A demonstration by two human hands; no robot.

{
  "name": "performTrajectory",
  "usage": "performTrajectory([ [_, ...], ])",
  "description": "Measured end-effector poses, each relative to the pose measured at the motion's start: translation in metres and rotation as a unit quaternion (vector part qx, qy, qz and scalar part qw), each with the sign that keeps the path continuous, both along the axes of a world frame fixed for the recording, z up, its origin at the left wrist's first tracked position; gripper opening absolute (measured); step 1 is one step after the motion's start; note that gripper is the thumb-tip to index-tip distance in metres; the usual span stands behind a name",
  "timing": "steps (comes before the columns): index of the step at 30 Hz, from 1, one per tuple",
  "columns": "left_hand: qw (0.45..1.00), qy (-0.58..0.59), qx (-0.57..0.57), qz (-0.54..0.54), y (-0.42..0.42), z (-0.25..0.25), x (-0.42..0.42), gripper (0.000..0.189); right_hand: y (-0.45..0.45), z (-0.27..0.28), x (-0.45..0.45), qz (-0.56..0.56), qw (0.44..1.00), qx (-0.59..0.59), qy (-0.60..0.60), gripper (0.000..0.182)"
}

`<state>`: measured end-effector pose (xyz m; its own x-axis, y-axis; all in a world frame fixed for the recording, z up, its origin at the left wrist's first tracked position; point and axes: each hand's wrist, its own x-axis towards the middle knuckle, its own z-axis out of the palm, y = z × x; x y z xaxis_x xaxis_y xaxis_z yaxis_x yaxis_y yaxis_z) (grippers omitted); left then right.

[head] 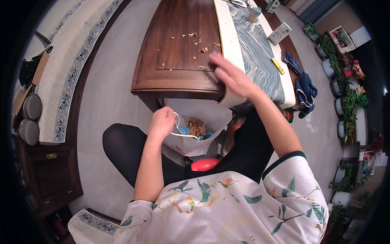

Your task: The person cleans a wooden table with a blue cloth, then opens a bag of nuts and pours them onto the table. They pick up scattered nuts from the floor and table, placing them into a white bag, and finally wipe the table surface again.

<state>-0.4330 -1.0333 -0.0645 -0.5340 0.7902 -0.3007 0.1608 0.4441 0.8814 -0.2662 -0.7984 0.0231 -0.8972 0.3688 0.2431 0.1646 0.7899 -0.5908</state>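
Observation:
My left hand [163,123] grips the white cord handle [177,126] of a white bag [195,148] below the table's near edge. The bag's mouth gapes, showing brown shells or peels [197,127] and some blue wrapping inside. Above the wooden table [179,27], my right hand [231,76] is stretched flat and slightly blurred, over the edge of the table runner [233,39]. Nothing shows in its grasp; whether it touches the tabletop is hard to tell. Shell fragments [204,49] and crumbs lie scattered just beyond its fingertips.
On the runner's side stand a toothpick jar [254,14] and a green-and-white box [279,33]. A yellow lighter-like object [278,66] and a phone [292,62] lie nearer. Dark blue cloth [306,90] hangs at the table's right corner. A red rounded object [205,164] is between my legs.

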Motion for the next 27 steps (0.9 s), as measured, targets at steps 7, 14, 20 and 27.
performTrajectory([
  [7, 1.0, 0.014, -0.017, -0.017, 0.003, -0.004, 0.001, 0.027, 0.032, -0.019, 0.001, -0.167, 0.943, 0.227, -0.177, 0.059],
  [14, 1.0, -0.002, -0.01, -0.01, 0.008, 0.004, 0.003, 0.027, 0.088, -0.004, -0.006, -0.251, 0.956, 0.143, -0.053, 0.062],
  [20, 1.0, -0.018, -0.01, -0.007, -0.001, -0.001, -0.001, 0.022, 0.057, -0.015, -0.006, -0.041, 0.986, 0.11, -0.122, 0.058],
  [27, 0.999, -0.04, -0.012, -0.001, 0.006, 0.014, 0.001, 0.022, 0.125, -0.001, -0.026, -0.185, 0.966, 0.182, 0.002, 0.061],
])
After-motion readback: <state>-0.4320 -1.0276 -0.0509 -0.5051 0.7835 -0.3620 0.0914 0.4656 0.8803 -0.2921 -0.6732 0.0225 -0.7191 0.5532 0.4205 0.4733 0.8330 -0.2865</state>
